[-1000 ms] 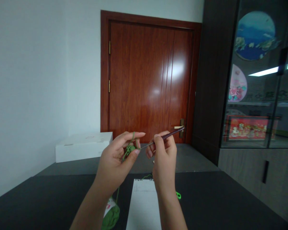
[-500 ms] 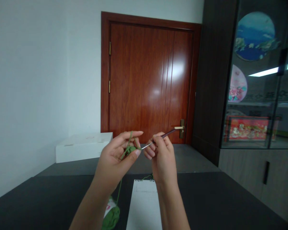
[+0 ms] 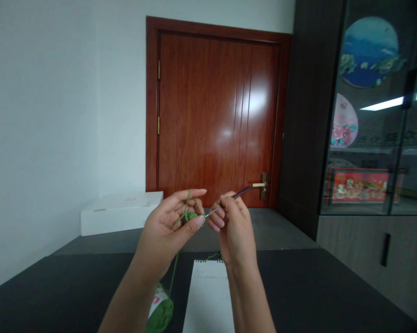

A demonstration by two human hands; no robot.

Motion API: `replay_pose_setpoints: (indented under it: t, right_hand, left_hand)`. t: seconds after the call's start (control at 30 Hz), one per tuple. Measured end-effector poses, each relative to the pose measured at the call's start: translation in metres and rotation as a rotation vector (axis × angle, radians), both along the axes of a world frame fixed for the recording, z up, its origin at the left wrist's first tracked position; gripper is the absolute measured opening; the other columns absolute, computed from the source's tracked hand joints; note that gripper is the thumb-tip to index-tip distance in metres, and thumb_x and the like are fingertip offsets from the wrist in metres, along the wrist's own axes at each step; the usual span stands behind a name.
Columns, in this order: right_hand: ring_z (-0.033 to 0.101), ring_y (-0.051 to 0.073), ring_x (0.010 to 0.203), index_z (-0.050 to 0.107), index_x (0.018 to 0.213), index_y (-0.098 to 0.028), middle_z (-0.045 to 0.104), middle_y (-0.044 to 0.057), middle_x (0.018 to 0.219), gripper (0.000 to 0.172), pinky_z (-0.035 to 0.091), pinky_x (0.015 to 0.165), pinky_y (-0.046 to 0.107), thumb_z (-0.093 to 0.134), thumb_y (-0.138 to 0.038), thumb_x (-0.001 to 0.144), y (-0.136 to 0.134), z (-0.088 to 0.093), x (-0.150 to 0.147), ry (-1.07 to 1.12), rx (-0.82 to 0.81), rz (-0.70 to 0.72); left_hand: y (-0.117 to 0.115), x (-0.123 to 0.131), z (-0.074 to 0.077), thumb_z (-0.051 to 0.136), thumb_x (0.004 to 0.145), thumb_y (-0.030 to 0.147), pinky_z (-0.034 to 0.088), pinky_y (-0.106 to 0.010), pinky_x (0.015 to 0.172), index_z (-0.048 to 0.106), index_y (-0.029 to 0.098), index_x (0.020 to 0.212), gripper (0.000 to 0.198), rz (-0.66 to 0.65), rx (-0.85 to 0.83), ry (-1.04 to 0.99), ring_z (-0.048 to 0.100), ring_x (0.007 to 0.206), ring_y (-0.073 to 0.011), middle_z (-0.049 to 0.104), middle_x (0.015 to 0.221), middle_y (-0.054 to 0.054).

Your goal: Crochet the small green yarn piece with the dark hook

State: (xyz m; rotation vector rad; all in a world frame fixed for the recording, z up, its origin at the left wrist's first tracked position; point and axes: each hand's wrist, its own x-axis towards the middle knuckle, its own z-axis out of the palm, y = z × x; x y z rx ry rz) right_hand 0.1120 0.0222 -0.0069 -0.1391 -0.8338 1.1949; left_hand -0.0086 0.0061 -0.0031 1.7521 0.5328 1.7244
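While the left hand (image 3: 160,229) pinches the green crochet piece (image 3: 191,216) between thumb and fingers, much of that piece is covered, and the tip of the crochet hook (image 3: 242,192) beside it is hard to make out. The right hand (image 3: 236,224) has its fingers closed round the hook's dark handle. At the near side, the left forearm hides part of the yarn ball (image 3: 162,317), whose band bears pinkish print too small to read; the notepad (image 3: 208,296) runs out of view. The black table (image 3: 298,286) spreads beyond both forearms, with a white box (image 3: 118,222) at far left.
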Motion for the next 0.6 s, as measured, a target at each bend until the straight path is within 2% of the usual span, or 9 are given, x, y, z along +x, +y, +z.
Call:
replay_pose_setpoints:
  t: [0.4, 0.6]
  right_hand:
    - [0.029, 0.003, 0.042, 0.037, 0.072, -0.022, 0.038, -0.012, 0.053, 0.03, 0.023, 0.04, 0.016, 0.067, -0.025, 0.077, -0.0003, 0.0025, -0.0021, 0.01, -0.017, 0.03]
    - [0.029, 0.002, 0.042, 0.037, 0.07, -0.021, 0.038, -0.012, 0.053, 0.032, 0.021, 0.041, 0.014, 0.068, -0.023, 0.075, -0.0004, 0.0018, -0.0022, 0.008, -0.035, 0.138]
  left_hand:
    - [-0.0021, 0.0005, 0.0006, 0.079, 0.077, 0.013, 0.055, -0.025, 0.077, 0.073, 0.021, 0.113, 0.037, -0.004, -0.008, -0.006, 0.065, 0.084, -0.0157, 0.069, 0.086, -0.003]
    - [0.0006, -0.0026, -0.0009, 0.077, 0.079, 0.011, 0.055, -0.02, 0.074, 0.073, 0.024, 0.114, 0.038, -0.072, 0.012, 0.003, 0.065, 0.083, -0.013, 0.069, 0.089, -0.002]
